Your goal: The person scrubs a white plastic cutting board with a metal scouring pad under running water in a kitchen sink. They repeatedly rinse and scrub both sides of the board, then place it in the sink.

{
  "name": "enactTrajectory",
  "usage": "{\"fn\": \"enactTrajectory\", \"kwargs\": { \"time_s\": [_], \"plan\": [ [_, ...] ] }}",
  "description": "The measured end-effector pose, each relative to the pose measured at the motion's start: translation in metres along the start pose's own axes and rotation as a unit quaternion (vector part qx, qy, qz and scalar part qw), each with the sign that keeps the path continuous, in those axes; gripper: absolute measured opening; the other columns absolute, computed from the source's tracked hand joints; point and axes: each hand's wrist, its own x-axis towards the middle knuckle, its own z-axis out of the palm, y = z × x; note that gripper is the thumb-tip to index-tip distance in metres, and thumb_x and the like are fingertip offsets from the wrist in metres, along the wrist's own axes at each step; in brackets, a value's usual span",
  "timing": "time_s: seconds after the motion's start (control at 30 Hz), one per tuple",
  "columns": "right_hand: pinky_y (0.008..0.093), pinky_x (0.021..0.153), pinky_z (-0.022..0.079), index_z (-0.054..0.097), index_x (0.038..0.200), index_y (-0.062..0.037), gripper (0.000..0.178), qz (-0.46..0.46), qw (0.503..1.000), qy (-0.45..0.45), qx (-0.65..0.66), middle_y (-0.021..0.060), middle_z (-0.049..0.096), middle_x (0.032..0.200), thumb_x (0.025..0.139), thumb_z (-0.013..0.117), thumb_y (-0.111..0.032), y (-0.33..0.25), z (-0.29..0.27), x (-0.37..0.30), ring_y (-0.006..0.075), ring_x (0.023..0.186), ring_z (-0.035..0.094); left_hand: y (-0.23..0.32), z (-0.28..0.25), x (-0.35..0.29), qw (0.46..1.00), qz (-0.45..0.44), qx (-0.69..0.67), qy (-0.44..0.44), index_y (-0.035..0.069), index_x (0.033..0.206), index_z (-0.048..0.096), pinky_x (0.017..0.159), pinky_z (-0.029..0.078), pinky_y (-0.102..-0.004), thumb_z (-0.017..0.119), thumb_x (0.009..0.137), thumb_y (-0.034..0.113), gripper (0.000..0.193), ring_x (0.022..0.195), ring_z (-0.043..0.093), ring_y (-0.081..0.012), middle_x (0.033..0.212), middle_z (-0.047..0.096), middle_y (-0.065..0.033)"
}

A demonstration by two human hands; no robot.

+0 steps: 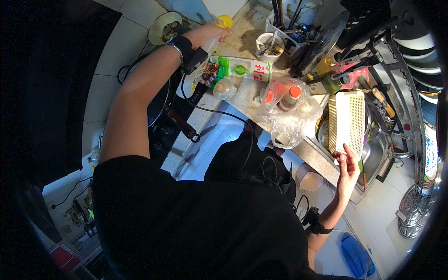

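Note:
My left hand (205,36) is stretched out over the far left of the counter, its fingers closed round the upper part of a pale, see-through bottle (199,70) with a yellow top (225,21). The arm and wrist strap hide part of that bottle. On the right, my right hand (346,170) is by the lower end of a cream perforated basket (346,122), fingers loosely bent and apart. Whether it touches the basket I cannot tell. The basket lies tilted over the sink (374,156).
A dark pan with a brown handle (181,125) sits on the stove below my left arm. Along the counter are a green-and-white packet (245,68), a clear jar (225,88), a red-capped bottle (294,95) in plastic bags, and a white utensil cup (269,46). A dish rack (403,77) stands right.

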Motion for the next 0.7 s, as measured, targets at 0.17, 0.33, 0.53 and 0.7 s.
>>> {"fn": "enactTrajectory", "kwargs": {
  "time_s": [0.17, 0.33, 0.53, 0.7],
  "plan": [
    [0.0312, 0.096, 0.049, 0.056, 0.138, 0.0017, 0.040, 0.006, 1.000, 0.007, -0.017, 0.0094, 0.073, 0.101, 0.103, 0.060, -0.015, 0.002, -0.001, -0.004, 0.0152, 0.097, 0.067, -0.010, -0.002, 0.008, 0.998, -0.002, 0.061, -0.033, 0.010, 0.082, 0.064, 0.062, 0.045, -0.0245, 0.074, 0.093, 0.034, 0.028, 0.065, 0.054, -0.0095, 0.073, 0.060, 0.0016],
    [0.0313, 0.097, 0.048, 0.057, 0.138, 0.0021, 0.039, 0.012, 1.000, 0.013, -0.015, 0.0093, 0.073, 0.100, 0.103, 0.060, -0.015, 0.003, -0.002, -0.007, 0.0154, 0.097, 0.067, -0.018, -0.001, 0.015, 0.986, -0.046, 0.161, 0.011, 0.009, 0.080, 0.063, 0.064, 0.045, -0.0253, 0.074, 0.092, 0.034, 0.031, 0.066, 0.056, -0.0118, 0.070, 0.060, -0.0001],
    [0.0310, 0.097, 0.048, 0.057, 0.138, 0.0020, 0.040, 0.014, 1.000, 0.013, -0.013, 0.0093, 0.073, 0.100, 0.103, 0.060, -0.015, 0.002, -0.002, -0.009, 0.0153, 0.098, 0.067, -0.016, 0.003, 0.007, 1.000, -0.022, 0.011, -0.014, 0.005, 0.114, 0.063, 0.071, 0.051, -0.0255, 0.079, 0.088, 0.031, 0.040, 0.077, 0.060, -0.0125, 0.098, 0.064, -0.0009],
    [0.0313, 0.097, 0.048, 0.056, 0.139, 0.0021, 0.040, 0.008, 1.000, 0.009, 0.000, 0.0092, 0.073, 0.100, 0.103, 0.060, -0.015, 0.001, -0.001, -0.009, 0.0152, 0.098, 0.067, -0.019, 0.003, 0.007, 0.999, -0.026, 0.029, -0.018, 0.006, 0.108, 0.064, 0.067, 0.049, -0.0275, 0.077, 0.090, 0.032, 0.035, 0.073, 0.058, -0.0121, 0.089, 0.063, -0.0008]
  ]
}}
